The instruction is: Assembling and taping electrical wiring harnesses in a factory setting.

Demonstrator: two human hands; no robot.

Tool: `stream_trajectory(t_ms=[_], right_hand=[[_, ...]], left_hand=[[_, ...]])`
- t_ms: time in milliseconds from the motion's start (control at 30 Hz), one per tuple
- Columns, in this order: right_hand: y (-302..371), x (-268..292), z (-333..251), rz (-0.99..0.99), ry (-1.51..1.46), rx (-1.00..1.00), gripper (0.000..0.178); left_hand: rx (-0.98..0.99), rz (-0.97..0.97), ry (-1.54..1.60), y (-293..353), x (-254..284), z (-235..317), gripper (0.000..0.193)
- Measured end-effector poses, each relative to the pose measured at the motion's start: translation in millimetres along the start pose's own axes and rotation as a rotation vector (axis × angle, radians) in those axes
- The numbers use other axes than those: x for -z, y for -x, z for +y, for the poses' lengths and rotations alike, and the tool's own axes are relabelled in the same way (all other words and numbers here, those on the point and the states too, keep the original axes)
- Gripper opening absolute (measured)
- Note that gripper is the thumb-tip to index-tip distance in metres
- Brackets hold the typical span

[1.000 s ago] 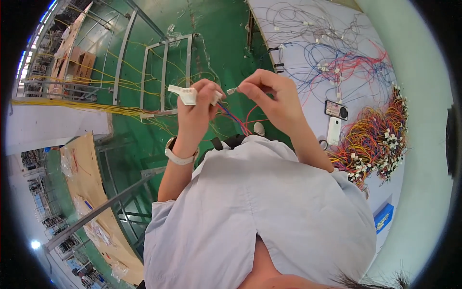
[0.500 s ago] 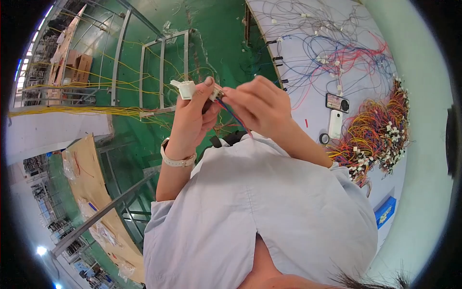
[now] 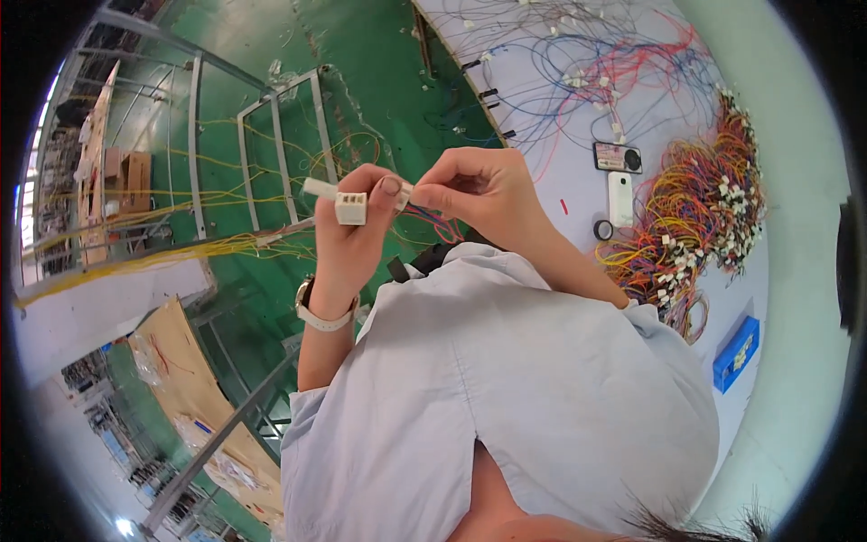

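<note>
The small white connector (image 3: 403, 195) sits in front of your chest, above the green floor, at the tip of your left thumb, just where your two hands meet. Your left hand (image 3: 346, 251) is curled closed, its thumb pressed toward the forefinger to hold that connector, while a larger white connector block (image 3: 350, 209) is lodged against the fingers, slotted end up. Your right hand (image 3: 483, 188) has thumb and forefinger brought almost together at the connector's edge; whether they grip a wire end or only touch the plastic is too small to tell. For this close fingertip work, I'd brace the left thumb firmly, line the right fingertips up straight with the connector, and use light, even pressure rather than a twist. Let the red and blue wires (image 3: 442, 226) below hang slack, since a tug on them could tilt the connector, and mind that the larger block doesn't slip as your grip shifts. To your right, the white table (image 3: 578, 248) bears a thick heap of coloured wires (image 3: 700, 212), a black roll (image 3: 603, 229) beside a white device (image 3: 620, 200), and a blue box (image 3: 736, 355) nearer you.
</note>
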State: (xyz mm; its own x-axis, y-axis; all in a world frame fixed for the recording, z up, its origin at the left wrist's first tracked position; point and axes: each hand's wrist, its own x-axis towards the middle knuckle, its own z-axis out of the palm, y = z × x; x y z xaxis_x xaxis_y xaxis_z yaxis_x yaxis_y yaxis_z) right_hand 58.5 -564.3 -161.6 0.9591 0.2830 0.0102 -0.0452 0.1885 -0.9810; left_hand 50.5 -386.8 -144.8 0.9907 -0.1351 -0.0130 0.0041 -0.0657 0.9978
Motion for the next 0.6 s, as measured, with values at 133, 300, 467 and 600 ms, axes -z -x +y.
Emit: stream_trajectory(t_ms=[133,300,467,600], right_hand=[[3.9,6.0,1.4,-0.007,0.144,0.064,0.008],[21.1,17.3,15.2,0.081,0.072,0.038,0.009],[32.3,23.9,23.5,0.176,0.005,-0.061,0.011],[35.0,39.4,28.6,0.295,0.009,-0.105,0.009]], left_hand=[[0.006,0.048,-0.019,-3.2,-3.1,-7.9,0.021],[0.032,-0.069,-0.198,-11.7,-13.7,-14.1,0.018],[0.083,-0.078,-0.126,-17.5,-32.1,-34.8,0.022],[0.131,-0.116,-0.168,-27.2,-45.4,-46.2,0.023]])
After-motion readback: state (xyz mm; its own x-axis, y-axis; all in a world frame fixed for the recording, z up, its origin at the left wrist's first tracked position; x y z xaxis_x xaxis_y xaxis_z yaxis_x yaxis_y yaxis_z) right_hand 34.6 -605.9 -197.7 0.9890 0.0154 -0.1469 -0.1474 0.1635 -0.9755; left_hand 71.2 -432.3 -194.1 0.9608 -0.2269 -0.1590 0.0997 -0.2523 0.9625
